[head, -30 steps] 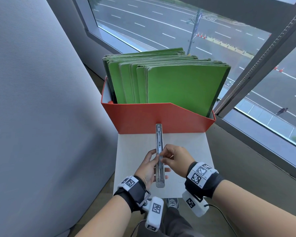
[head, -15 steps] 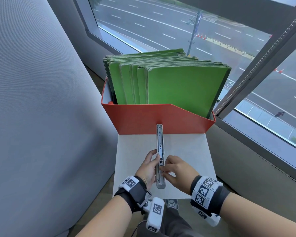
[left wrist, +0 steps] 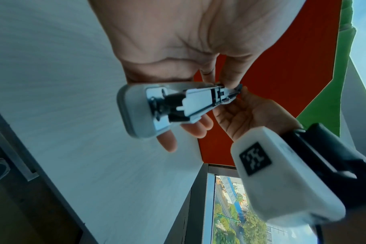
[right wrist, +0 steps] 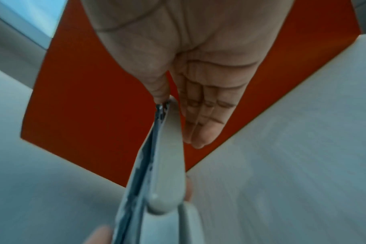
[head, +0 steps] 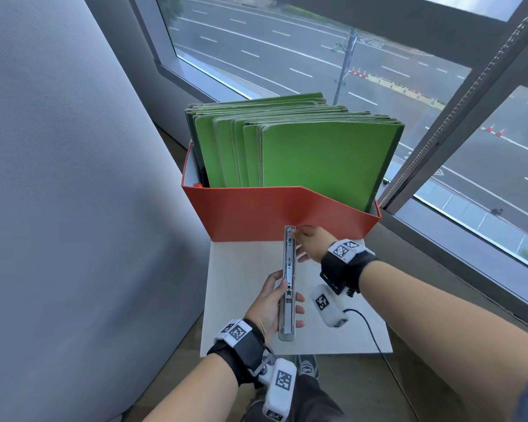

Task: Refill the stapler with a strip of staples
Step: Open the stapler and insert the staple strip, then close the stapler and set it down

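Observation:
A grey stapler (head: pixel 288 281) is swung open into one long straight line above the white table (head: pixel 244 269), metal staple channel facing up. My left hand (head: pixel 267 303) grips its near half, thumb on the left side and fingers curled under. The left wrist view shows the hinge end of the stapler (left wrist: pixel 157 105) in that grip. My right hand (head: pixel 309 241) is at the far tip and pinches it. In the right wrist view the thumb (right wrist: pixel 159 92) presses the metal tip of the stapler (right wrist: pixel 157 165), with the fingers straight along the grey cover. No loose staple strip shows.
A red file box (head: pixel 250 214) full of green folders (head: pixel 317 153) stands right behind the stapler's far tip. A grey curved wall (head: pixel 73 178) closes the left side, and a window sill and frame (head: pixel 439 239) the right. A black cable (head: pixel 369 327) hangs over the table's right edge.
My right hand has moved from the stapler's middle, near the left hand, out to its far tip by the red box. The left hand and stapler have stayed put.

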Demonstrator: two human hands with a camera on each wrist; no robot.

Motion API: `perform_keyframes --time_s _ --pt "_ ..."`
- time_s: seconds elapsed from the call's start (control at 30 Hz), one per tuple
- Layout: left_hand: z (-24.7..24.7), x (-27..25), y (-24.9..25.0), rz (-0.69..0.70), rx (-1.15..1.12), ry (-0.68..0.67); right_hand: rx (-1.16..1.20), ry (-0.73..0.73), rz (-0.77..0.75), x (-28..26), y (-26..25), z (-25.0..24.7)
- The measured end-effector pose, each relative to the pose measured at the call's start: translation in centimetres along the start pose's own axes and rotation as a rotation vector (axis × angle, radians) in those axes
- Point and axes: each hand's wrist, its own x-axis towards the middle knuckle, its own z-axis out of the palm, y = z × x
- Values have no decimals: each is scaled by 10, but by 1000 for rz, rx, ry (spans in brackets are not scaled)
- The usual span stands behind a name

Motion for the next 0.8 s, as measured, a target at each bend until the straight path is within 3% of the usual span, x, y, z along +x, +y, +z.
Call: perform_keyframes --time_s 0.1,0.3,0.43,0.53,0.8 --pt "0 -3 -4 -11 -32 16 101 22 29 5 -7 4" --pt "-1 -2 -5 -34 -77 50 45 18 3 2 -13 3" --pt "3 5 -4 -72 -81 82 -102 73 -149 -13 -16 -6" --pt "4 13 -1 -156 -128 136 -53 85 -274 -27 -12 -8" --pt "9 18 15 -117 -145 110 -146 14 -559 -92 15 -1"
